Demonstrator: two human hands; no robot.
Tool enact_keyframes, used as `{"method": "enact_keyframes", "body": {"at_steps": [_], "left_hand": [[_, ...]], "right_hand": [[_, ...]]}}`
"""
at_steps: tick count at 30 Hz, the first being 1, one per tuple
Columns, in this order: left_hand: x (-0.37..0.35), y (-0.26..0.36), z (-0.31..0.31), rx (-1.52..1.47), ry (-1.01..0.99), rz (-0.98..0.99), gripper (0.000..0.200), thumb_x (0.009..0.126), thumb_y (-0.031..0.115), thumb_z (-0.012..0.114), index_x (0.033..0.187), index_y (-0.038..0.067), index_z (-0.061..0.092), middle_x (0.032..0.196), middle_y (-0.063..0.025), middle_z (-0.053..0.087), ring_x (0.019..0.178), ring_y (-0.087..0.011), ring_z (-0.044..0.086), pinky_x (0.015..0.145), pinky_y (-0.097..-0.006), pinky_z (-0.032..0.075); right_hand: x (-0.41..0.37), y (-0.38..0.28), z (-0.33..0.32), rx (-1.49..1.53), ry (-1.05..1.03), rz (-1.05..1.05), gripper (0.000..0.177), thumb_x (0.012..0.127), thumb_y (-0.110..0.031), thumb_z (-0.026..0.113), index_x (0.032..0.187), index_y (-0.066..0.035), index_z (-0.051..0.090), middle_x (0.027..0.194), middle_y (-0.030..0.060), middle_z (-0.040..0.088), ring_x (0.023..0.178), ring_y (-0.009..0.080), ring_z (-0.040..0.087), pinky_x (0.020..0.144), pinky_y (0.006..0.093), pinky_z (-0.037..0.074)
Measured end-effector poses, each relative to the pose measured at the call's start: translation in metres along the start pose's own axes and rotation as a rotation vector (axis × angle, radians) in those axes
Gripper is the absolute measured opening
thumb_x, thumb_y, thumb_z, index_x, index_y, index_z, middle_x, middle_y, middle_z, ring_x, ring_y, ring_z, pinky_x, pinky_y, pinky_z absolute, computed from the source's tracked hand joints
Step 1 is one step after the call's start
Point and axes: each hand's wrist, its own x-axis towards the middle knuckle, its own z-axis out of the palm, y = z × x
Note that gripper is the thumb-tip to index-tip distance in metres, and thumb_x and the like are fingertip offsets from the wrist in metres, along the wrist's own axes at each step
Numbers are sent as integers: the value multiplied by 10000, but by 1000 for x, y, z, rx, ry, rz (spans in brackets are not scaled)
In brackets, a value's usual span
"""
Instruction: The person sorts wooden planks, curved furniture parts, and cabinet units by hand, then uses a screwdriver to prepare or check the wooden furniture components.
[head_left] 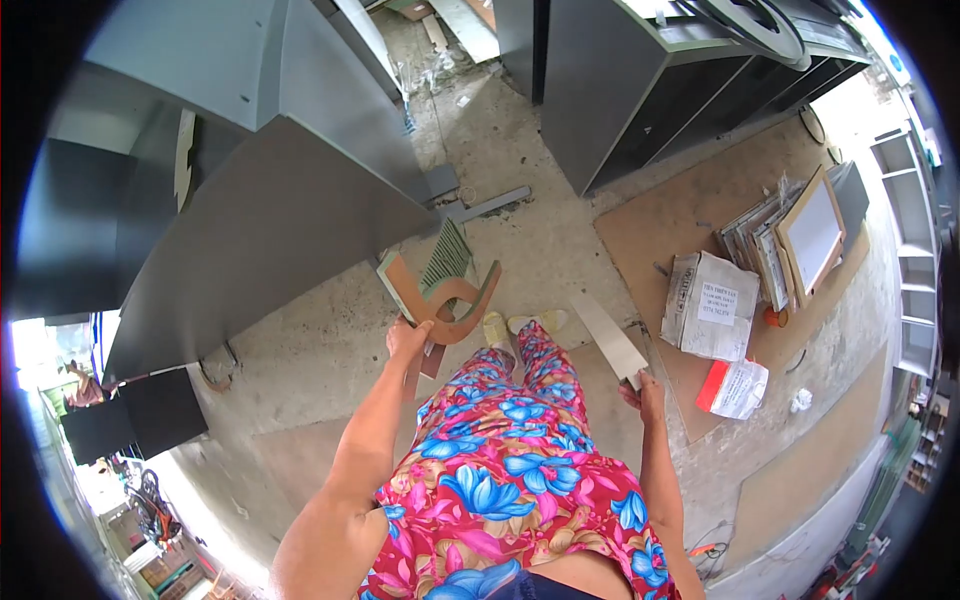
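Observation:
My left hand (pixel 407 341) is closed around a bundle of offcuts to the left of my legs. Among them are a curved brown board piece (pixel 462 328) and a green slatted piece (pixel 447 255) that rises behind it. Reddish-brown strips (pixel 430 361) hang below the same hand. On the other side, my right hand (pixel 646 396) grips the near end of a long pale board strip (pixel 607 335), which points forward and slightly left over the floor. My shoes (pixel 525 322) show between the two loads.
Large dark grey cabinets stand ahead left (pixel 270 200) and ahead right (pixel 625 95). Grey strips (pixel 495 202) lie on the concrete floor ahead. To the right, a cardboard box (pixel 708 305), leaning framed panels (pixel 810 238) and a red-and-white packet (pixel 733 388) rest on brown sheeting (pixel 640 250).

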Motion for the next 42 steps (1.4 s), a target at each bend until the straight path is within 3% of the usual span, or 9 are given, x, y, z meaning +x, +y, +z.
{"method": "enact_keyframes", "body": {"at_steps": [6,17,32,42], "left_hand": [[-4,-10,-22,-121,4,11,643,638,389,684,1165,62,517,994,-217,623,968,-363,582,845,-415,454],[1,35,-10,-330,104,56,640,630,394,706,1131,33,535,976,-224,625,951,-373,586,825,-418,463],[12,54,-32,-429,197,-131,630,653,405,698,1094,-16,537,976,-231,621,940,-372,587,808,-426,462],[27,52,-6,-717,217,-56,502,646,330,728,944,-53,601,929,-206,639,908,-336,610,762,-387,467]], "right_hand": [[-12,-21,22,25,-40,-38,351,880,-363,495,969,-33,578,803,97,644,646,175,659,519,264,521],[14,-64,29,-51,-121,-120,350,891,-346,478,931,-17,592,756,95,643,627,155,648,506,253,510],[3,-141,88,-243,-264,-198,287,884,-304,513,941,-32,583,764,100,651,634,170,654,520,255,526],[22,-155,110,-106,-322,-148,282,880,-289,532,998,-35,568,826,116,653,662,177,655,521,258,530]]}}
